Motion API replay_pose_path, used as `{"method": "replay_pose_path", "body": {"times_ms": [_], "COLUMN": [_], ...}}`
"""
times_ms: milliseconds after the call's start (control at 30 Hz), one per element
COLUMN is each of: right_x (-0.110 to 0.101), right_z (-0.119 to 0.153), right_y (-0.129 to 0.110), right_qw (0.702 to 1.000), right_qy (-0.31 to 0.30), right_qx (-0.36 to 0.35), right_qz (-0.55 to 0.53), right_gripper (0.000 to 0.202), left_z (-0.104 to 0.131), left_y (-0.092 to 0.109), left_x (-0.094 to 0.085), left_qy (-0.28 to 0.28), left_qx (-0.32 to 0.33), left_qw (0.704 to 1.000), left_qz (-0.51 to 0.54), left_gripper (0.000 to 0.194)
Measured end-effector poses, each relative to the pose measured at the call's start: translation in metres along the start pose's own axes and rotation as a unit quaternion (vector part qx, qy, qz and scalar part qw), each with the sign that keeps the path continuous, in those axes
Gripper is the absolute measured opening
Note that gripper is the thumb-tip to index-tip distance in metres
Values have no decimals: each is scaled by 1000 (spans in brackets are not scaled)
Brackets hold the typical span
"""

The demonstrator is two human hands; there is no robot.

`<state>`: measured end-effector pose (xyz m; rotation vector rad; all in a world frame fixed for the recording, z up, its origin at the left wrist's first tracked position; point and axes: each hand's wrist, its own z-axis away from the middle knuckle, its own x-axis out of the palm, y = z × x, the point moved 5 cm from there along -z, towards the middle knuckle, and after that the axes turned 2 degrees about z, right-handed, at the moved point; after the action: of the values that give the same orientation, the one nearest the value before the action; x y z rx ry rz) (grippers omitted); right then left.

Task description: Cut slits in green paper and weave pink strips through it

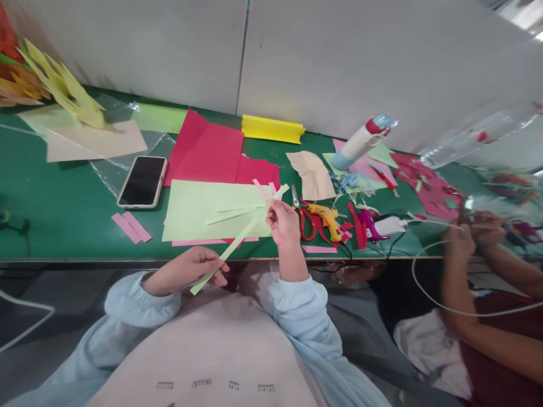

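Note:
A long pale green paper strip [241, 236] slants between my two hands. My left hand [190, 270] is closed on its lower end, close to the table's front edge. Near the strip's upper end, my right hand [281, 222] pinches it, fingertips together. Beneath lies a pale green sheet [190, 210], with thinner green strips [232, 215] on it. Pink strips [261, 189] poke out just beyond my right fingertips. Red-handled scissors [306, 221] rest right of my right hand.
A phone [142, 182] and red sheets [207, 147] lie left and behind. A yellow glue gun [328, 219], purple glue gun [371, 225] and bottle [360, 142] are on the right. Another person's hands [473, 232] work at far right; a white cable [418, 271] loops nearby.

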<state>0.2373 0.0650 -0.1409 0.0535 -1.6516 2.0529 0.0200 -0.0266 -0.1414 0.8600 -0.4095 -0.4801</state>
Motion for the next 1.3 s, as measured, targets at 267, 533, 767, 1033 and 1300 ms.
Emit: {"method": "replay_pose_path", "body": {"times_ms": [267,533,767,1033,1300], "right_x": [-17,21,48,46,45], "right_z": [-18,62,107,109,90], "right_y": [-7,-39,-15,-6,-34], "right_qw": [990,746,591,565,660], "right_qy": [53,-30,-184,-280,-246], "right_qx": [-98,-519,-578,-544,-467], "right_qz": [85,416,531,553,534], "right_gripper": [31,12,16,18,22], "left_z": [0,-13,-19,-18,-20], "left_y": [-6,10,26,36,44], "left_x": [-7,-4,-5,-1,1], "left_qy": [-1,65,182,125,66], "left_qx": [-4,61,87,115,170], "left_qw": [1000,981,954,970,979], "left_qz": [25,175,220,175,-96], "left_gripper": [41,35,22,25,23]}}
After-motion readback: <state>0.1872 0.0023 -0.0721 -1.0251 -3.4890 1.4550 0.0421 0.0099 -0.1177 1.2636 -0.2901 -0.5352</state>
